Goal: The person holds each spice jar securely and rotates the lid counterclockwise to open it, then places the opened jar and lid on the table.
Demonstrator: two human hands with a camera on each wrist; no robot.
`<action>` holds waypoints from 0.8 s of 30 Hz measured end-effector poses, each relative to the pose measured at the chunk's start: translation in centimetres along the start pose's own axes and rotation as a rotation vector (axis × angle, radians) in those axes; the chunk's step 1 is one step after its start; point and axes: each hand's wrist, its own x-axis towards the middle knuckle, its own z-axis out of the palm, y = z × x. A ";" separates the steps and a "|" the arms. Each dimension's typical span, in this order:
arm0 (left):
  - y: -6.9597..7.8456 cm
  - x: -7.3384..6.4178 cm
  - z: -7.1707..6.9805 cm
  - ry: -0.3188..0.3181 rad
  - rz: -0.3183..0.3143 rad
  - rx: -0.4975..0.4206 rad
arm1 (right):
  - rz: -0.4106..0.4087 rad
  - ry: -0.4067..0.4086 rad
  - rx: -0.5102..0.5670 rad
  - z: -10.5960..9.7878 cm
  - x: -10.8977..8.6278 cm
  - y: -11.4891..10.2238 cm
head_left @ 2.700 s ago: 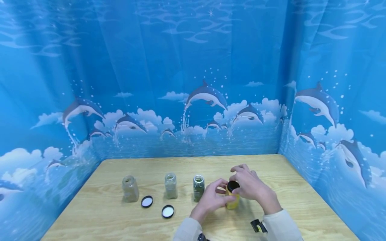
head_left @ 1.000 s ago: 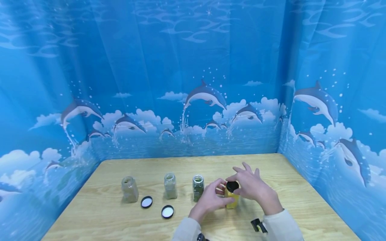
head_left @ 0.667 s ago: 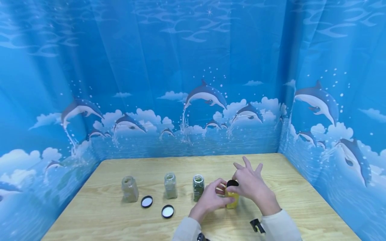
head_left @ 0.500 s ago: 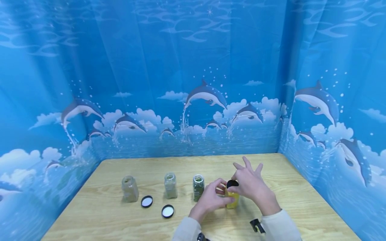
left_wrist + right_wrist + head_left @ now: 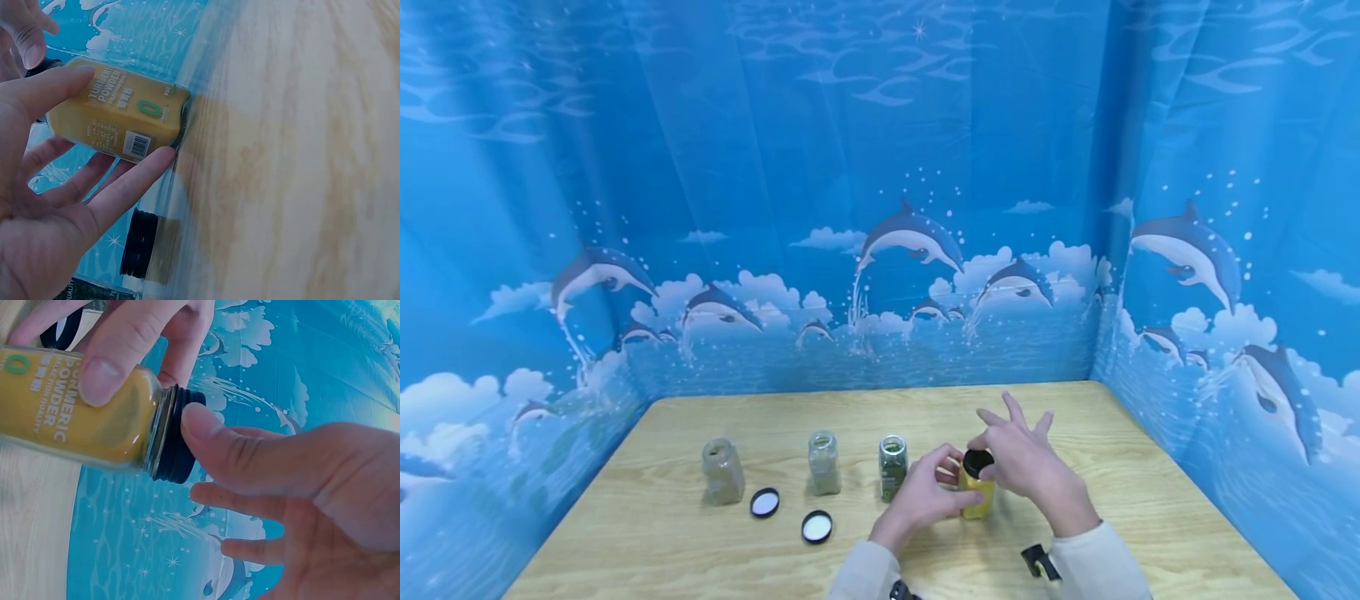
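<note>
A glass jar of yellow turmeric powder (image 5: 976,502) stands upright on the table, with its label legible in both wrist views. My left hand (image 5: 925,497) holds it around the sides, thumb across the front and fingers behind. At its mouth is a black lid (image 5: 177,437), which my right hand (image 5: 1033,471) pinches at the edge between thumb and finger. The other right-hand fingers spread up and away. Just left of my left hand is an open jar of dark green contents (image 5: 892,471). Another black lid (image 5: 139,244) lies near it, hidden by my hand in the head view.
Two open, cloudy glass jars, one at far left (image 5: 724,473) and one nearer the middle (image 5: 824,465), stand in the same row. Two black lids with white undersides (image 5: 764,503) (image 5: 816,527) lie before them. A dolphin-print curtain (image 5: 880,250) encloses the table's back and sides.
My right hand's free fingers are spread wider than at first. The lid looked tipped half a second ago and now sits flatter on the jar. My left hand has kept its place.
</note>
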 end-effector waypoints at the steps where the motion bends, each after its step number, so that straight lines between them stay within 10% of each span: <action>1: 0.0 0.0 0.0 0.000 0.002 0.000 | -0.002 -0.001 0.000 0.0 0.0 0.0; 24: 0.1 0.1 0.1 -0.018 -0.006 -0.041 | -0.012 0.126 -0.101 0.9 0.6 0.2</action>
